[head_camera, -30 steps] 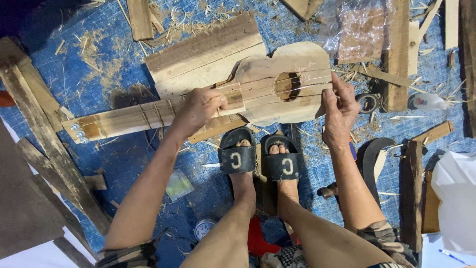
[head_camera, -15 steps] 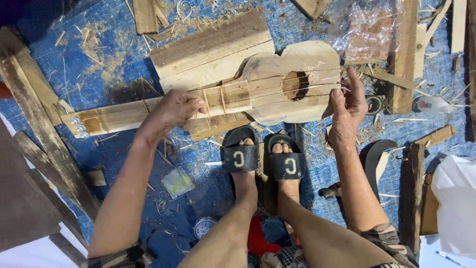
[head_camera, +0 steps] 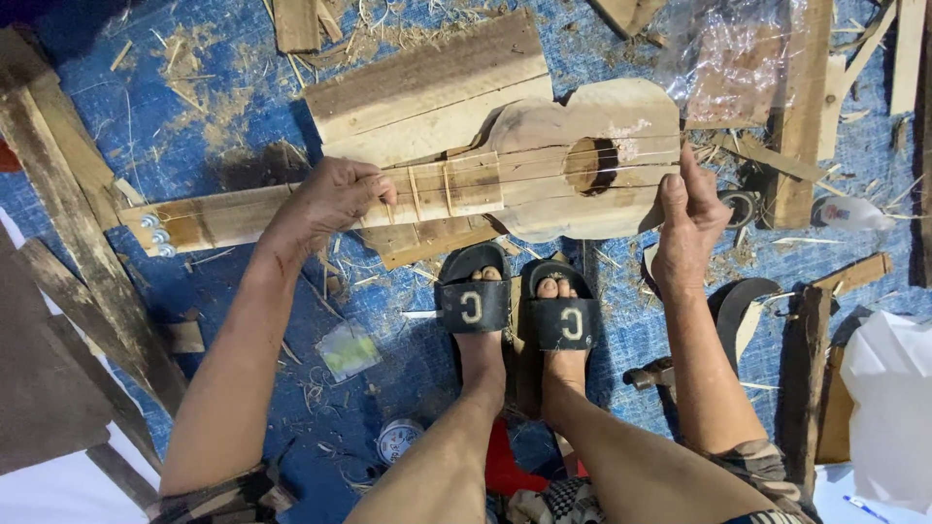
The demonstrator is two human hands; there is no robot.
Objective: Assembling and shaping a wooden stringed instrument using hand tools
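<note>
Left hand (head_camera: 335, 199): forearm reaches up from the lower left, wrist bent, palm down over the neck of the wooden guitar (head_camera: 582, 165). Grip closed around the neck, fingers curled over its far edge, just left of the wire frets.

Right hand (head_camera: 687, 221): forearm rises from the lower right, hand upright at the butt end of the guitar body. Grip pressed against that end, thumb and fingertips on the rim; whether it wraps fully behind cannot be told.

Guitar: unfinished, pale raw wood, lying flat and crosswise above the feet, headstock with metal tuning pegs (head_camera: 155, 236) to the left, round sound hole toward the right. Thin strings run along the neck and over the hole. It rests partly on a wooden plank (head_camera: 427, 82) on the blue tarp (head_camera: 194, 107).

Both feet in black slide sandals (head_camera: 519, 306), side by side, just below the guitar body.

Containers: small round tin (head_camera: 396, 439) on the tarp beside the left leg, contents not visible. Clear plastic bag (head_camera: 733, 58) at upper right, contents unclear.

Wood shavings and offcuts scattered over the tarp.
</note>
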